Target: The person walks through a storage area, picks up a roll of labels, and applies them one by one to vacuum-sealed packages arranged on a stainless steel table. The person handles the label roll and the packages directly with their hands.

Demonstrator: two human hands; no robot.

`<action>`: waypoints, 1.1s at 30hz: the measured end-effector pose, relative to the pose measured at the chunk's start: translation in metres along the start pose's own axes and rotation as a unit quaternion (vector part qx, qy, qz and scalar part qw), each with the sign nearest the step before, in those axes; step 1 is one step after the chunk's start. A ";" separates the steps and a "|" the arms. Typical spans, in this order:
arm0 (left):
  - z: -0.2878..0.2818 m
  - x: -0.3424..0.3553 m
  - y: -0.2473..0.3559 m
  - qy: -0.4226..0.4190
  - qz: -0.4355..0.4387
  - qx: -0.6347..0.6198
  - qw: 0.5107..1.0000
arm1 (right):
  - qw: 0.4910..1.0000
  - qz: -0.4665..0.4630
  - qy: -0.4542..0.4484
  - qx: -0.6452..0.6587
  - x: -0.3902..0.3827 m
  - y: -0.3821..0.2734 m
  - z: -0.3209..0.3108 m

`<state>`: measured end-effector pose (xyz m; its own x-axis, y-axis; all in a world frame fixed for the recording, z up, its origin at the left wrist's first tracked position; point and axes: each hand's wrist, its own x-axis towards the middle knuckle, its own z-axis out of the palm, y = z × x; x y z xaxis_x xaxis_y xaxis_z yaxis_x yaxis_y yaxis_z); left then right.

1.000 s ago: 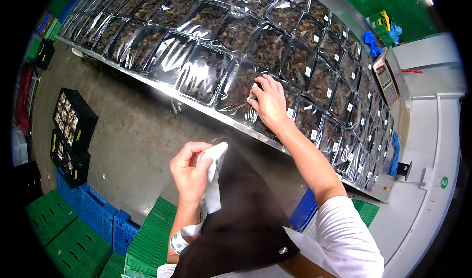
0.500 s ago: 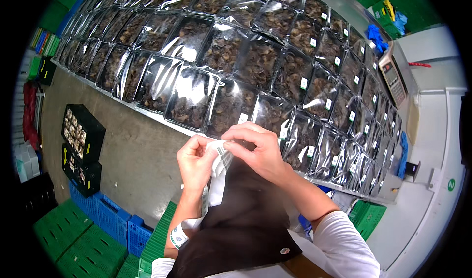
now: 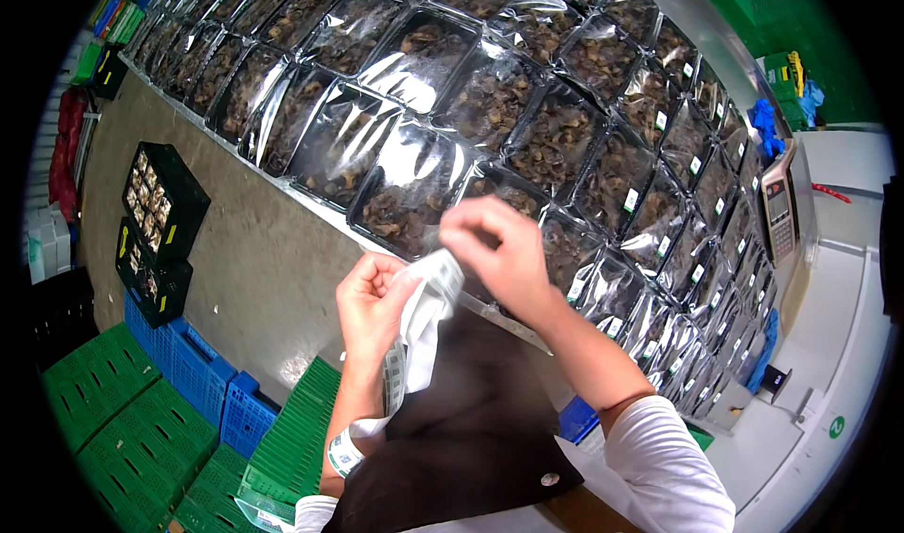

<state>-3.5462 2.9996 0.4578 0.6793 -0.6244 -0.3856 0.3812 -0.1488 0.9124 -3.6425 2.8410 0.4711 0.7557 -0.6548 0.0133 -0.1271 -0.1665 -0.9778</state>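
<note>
My left hand (image 3: 369, 305) pinches a strip of white labels (image 3: 424, 331) between thumb and fingers. The strip hangs down and winds around my left forearm. Just above its upper end is my right hand (image 3: 508, 255), thumb and fingertips pressed together; motion blur hides whether a small label is in them. Beyond both hands, black trays (image 3: 410, 194) of brown, mushroom-like pieces under clear shiny film lie in close rows on a table. Several trays toward the right carry a small white-and-green label (image 3: 631, 200); those nearer the left show none.
At left, black crates (image 3: 174, 199) stand stacked on the floor, with blue crates (image 3: 193, 363) and green crates (image 3: 141, 429) nearer me. A scale with a keypad (image 3: 780, 213) sits beyond the table's right end, near blue gloves (image 3: 765, 126). My dark apron hangs against the table edge.
My right hand has moved up and away from the label strip, which it was touching. The view has shifted, so the trays appear lower and further right. My left hand keeps its grip.
</note>
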 end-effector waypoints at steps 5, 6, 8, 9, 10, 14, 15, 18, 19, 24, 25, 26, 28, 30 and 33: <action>-0.010 0.019 0.018 -0.078 0.059 0.016 0.995 | 0.951 -0.102 -0.076 -0.281 0.033 0.038 0.005; -0.007 0.025 0.020 -0.096 0.088 0.006 0.991 | 0.933 -0.124 -0.089 -0.324 0.034 0.045 0.010; -0.002 0.032 0.024 -0.138 0.094 -0.029 0.986 | 0.925 -0.124 -0.062 -0.354 0.034 0.061 0.018; -0.003 0.033 0.025 -0.154 0.049 -0.039 0.986 | 0.920 -0.125 -0.049 -0.369 0.035 0.065 0.019; -0.001 0.032 0.026 -0.145 0.040 -0.040 0.988 | 0.922 -0.112 -0.033 -0.369 0.035 0.053 0.023; -0.009 0.044 0.031 -0.118 0.059 0.008 0.991 | 0.977 -0.018 0.063 -0.205 0.029 0.031 0.020; -0.013 0.048 0.032 -0.111 0.068 0.024 0.991 | 0.995 0.060 0.032 -0.067 0.027 0.021 0.018; -0.019 0.056 0.034 -0.096 0.056 -0.026 0.993 | 0.977 0.151 -0.082 0.124 0.020 -0.008 0.024; -0.020 0.058 0.038 -0.090 0.050 -0.053 0.993 | 0.992 0.072 -0.083 0.066 0.020 -0.010 0.030; -0.044 0.067 0.037 -0.074 0.037 -0.020 0.996 | 0.998 -0.018 -0.039 -0.036 0.031 -0.014 0.054; -0.049 0.068 0.038 -0.064 0.028 -0.021 0.997 | 1.000 0.011 -0.015 0.002 0.035 -0.015 0.061; -0.053 0.069 0.038 -0.054 0.018 -0.021 0.998 | 0.998 0.039 0.008 0.040 0.041 -0.018 0.069; -0.063 0.070 0.037 -0.026 0.044 -0.024 0.998 | 0.988 0.103 0.005 0.117 0.048 -0.015 0.079; -0.073 0.071 0.037 -0.008 0.051 -0.033 0.998 | 0.984 0.123 -0.063 0.116 0.050 -0.017 0.085; -0.087 0.071 0.034 0.008 0.030 -0.015 0.999 | 0.992 0.083 -0.067 0.063 0.056 -0.022 0.095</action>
<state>-3.4302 3.0170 0.4493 0.7114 -0.6186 -0.3336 0.3587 -0.0886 0.9293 -3.5365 2.8785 0.4732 0.8110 -0.5597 -0.1705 -0.1826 0.0348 -0.9826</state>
